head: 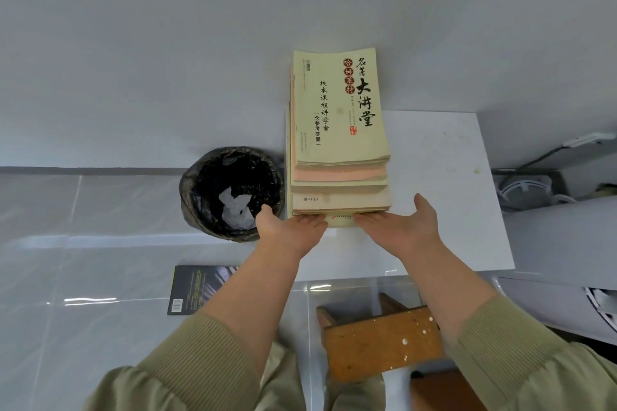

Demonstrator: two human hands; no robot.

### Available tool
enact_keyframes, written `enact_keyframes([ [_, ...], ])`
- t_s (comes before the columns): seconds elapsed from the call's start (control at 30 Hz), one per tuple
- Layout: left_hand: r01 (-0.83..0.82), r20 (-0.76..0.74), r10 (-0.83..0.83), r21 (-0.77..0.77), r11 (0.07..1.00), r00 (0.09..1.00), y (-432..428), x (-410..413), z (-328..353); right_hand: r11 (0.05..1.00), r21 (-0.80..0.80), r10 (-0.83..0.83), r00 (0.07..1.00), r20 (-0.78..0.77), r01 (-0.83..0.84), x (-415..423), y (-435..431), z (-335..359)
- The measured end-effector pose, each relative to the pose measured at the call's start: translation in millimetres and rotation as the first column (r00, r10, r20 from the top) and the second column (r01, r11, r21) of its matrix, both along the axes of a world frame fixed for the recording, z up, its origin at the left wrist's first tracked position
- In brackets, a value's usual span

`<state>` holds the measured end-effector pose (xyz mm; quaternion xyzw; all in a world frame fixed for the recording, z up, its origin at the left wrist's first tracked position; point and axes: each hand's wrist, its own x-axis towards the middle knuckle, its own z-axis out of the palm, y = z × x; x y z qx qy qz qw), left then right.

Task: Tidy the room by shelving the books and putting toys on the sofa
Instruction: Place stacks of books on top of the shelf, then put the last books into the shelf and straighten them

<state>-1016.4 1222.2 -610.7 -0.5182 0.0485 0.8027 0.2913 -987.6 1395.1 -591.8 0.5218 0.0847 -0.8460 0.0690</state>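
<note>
The left grip [292,227] and the right grip [399,222], both bare hands turned palm up, are slid under the near edge of a stack of books [337,143]. Their fingers run straight in beneath the bottom book and are hidden there. The thumbs stand free at the outer sides, pressing nothing. Both hands lie flat and bear the stack from below rather than curling round it.

The stack is over the left part of a white table [450,177] set against a pale wall [167,43]; whether its underside touches the table cannot be told. The top book has a pale yellow cover with black Chinese lettering. Pink and cream books lie under it, their edges roughly in line.

Just left of the table, a round bin [197,210] lined with a black bag stands on the tiled floor [66,243], with crumpled white paper inside. Nearer the person, a dark book [197,290] lies flat on the floor, partly behind the left forearm. A wooden stool [384,344] flecked with white specks stands beneath the right forearm. Olive ribbed sleeves [187,367] cover the arms from mid-forearm.
</note>
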Motion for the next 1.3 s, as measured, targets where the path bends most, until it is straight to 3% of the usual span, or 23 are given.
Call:
enact_keyframes([
  [0.2,0.015,-0.057,-0.018,-0.053,0.998,0.998,-3.6,8.3,-2.7,1.0,0.023,0.006,0.999,0.042,-0.007,-11.8,-4.6,6.6],
  [0.27,0.156,-0.114,-0.179,-0.184,0.97,0.977,0.1,13.7,-1.4,0.994,0.077,0.077,0.995,0.063,-0.082,-6.6,-2.8,5.9],
  [0.33,0.305,-0.152,-0.382,-0.373,0.876,0.911,6.4,19.9,1.8,0.961,0.179,0.191,0.975,0.113,-0.209,2.9,-0.4,3.0],
  [0.43,0.398,-0.165,-0.561,-0.548,0.736,0.811,12.8,36.8,-0.6,0.837,0.335,0.38,0.901,0.211,-0.432,20.4,0.5,-3.3],
  [0.57,0.408,-0.193,-0.61,-0.587,0.7,0.769,14.3,83.3,-14.0,0.592,0.453,0.569,0.744,0.349,-0.666,59.7,7.3,-14.6],
  [0.73,0.417,-0.12,-0.679,-0.708,0.57,0.724,20.8,154.0,-27.3,0.278,0.551,0.677,0.567,0.469,-0.787,117.2,19.6,-23.9],
  [0.93,0.347,-0.116,-0.708,-0.809,0.474,0.697,29.2,208.5,-39.9,-0.06,0.637,0.715,0.412,0.564,-0.768,168.6,5.5,-47.6],
  [1.13,0.291,-0.065,-0.742,-0.894,0.34,0.667,5.1,232.9,-95.6,-0.24,0.73,0.751,0.354,0.557,-0.639,198.8,-24.7,-108.4],
  [1.3,0.238,-0.043,-0.746,-0.934,0.265,0.664,-44.0,238.5,-190.4,-0.303,0.794,0.745,0.389,0.542,-0.527,193.2,-76.1,-208.5],
])
